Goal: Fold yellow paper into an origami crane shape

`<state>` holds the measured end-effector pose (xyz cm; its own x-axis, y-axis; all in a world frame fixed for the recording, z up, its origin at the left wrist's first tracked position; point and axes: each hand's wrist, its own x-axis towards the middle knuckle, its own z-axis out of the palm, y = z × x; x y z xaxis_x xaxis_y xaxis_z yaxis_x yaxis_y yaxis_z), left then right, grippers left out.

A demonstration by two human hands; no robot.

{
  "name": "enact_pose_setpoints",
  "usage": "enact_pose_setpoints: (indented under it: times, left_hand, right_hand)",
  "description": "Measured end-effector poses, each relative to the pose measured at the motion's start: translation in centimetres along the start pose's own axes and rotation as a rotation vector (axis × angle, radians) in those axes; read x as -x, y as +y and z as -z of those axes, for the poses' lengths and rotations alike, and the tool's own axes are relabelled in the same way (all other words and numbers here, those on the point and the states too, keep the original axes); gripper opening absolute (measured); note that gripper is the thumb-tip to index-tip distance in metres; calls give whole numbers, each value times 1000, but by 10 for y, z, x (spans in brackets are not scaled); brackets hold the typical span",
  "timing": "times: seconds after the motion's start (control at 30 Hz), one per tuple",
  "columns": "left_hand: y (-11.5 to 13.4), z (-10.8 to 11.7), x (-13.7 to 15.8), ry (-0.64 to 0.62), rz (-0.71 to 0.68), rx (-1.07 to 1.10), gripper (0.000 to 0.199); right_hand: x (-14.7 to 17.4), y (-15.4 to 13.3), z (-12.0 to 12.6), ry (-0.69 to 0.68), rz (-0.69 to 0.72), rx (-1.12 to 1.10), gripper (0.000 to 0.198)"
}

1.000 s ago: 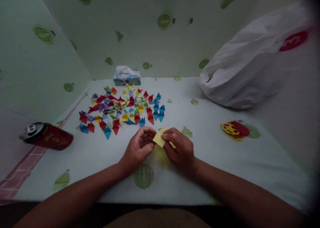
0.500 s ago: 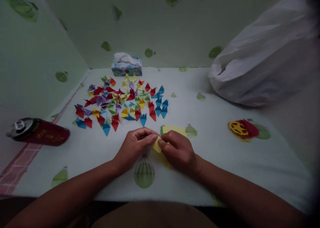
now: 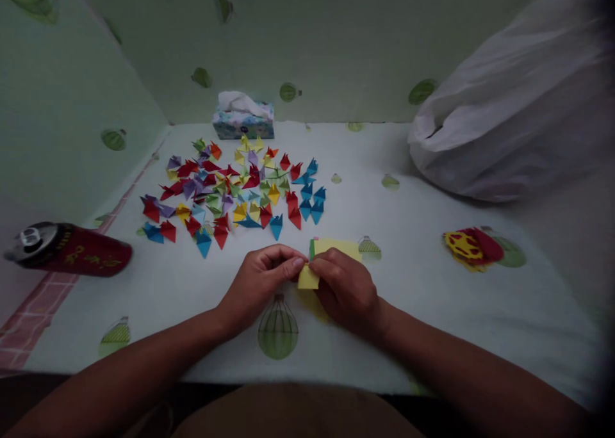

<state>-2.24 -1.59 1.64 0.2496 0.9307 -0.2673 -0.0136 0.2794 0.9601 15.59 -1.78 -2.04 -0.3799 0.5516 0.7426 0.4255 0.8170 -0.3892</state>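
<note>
Here, we pinch a small piece of yellow paper (image 3: 308, 280) between the fingertips of our left hand (image 3: 262, 279) and right hand (image 3: 350, 292), above the balloon-printed cloth (image 3: 355, 358). Just beyond our right knuckles lie flat yellow sheets (image 3: 340, 246) with a green edge. On our left we see a red metal can (image 3: 89, 251), its yellow characters too blurred to read; on our right, a yellow openwork piece (image 3: 464, 246) against something red. Farther off spread sharp-pointed paper figures (image 3: 252, 178), then a crinkled white plastic bag (image 3: 504, 118) and a patterned tissue box (image 3: 244, 126), its dark label illegible.
</note>
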Motion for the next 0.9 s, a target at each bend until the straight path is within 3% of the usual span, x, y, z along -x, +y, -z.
enact_pose_setpoints:
  times: [0.33,0.9]
  left_hand:
    - [-4,2,-1,-66,141,107,23]
    - [-6,6,-5,-104,113,81,23]
  right_hand:
    - [1,-1,-1,13,-30,31,26]
    - [-7,-3,6,-42,-168,-132,35]
